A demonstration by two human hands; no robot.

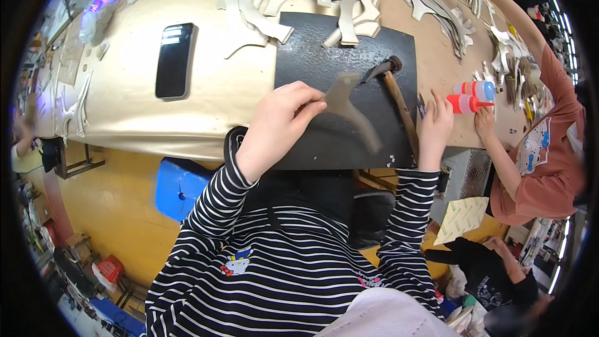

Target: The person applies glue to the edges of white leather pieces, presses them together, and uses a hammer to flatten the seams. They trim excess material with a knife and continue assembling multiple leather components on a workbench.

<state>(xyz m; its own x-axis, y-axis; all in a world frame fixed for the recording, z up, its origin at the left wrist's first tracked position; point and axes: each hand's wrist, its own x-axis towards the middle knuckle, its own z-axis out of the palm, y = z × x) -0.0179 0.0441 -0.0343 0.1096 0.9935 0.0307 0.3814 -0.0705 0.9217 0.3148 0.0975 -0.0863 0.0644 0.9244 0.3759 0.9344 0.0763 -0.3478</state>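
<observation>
"So, what does the left hand (274,125) have?"

"A grey forked piece (346,107), pinched by one end between thumb and bent fingers. The rest sticks out to that hand's right, over the black mat (299,65), and looks blurred."

"And the right hand (435,128)?"

"Its fingers are bent, just beside the red bottle (462,104). I cannot tell whether they touch it or close on anything."

"What might go wrong, in your view?"

"The pinch takes in only a small part, so I'd judge the piece could twist or slip if its free arm caught on something. The likeliest snag is the hammer (399,101), lying between the two hands, its handle slanting toward the right wrist. A knock from that wrist could also shift the handle."

"Anything past the right hand?"

"A co-worker's hand (485,126), close by the nozzle of that same red bottle, with a blue-capped bottle (469,89) just beyond. If both people reached for one bottle at once, it might be knocked over and perhaps leak."

"And the phone (175,62)?"

"It lies ahead and to the left of the left hand, well apart from it. Only a wide sweep would push it. The loose pale pieces (253,17) farther ahead could be confused with the held one, were it laid among them."
</observation>
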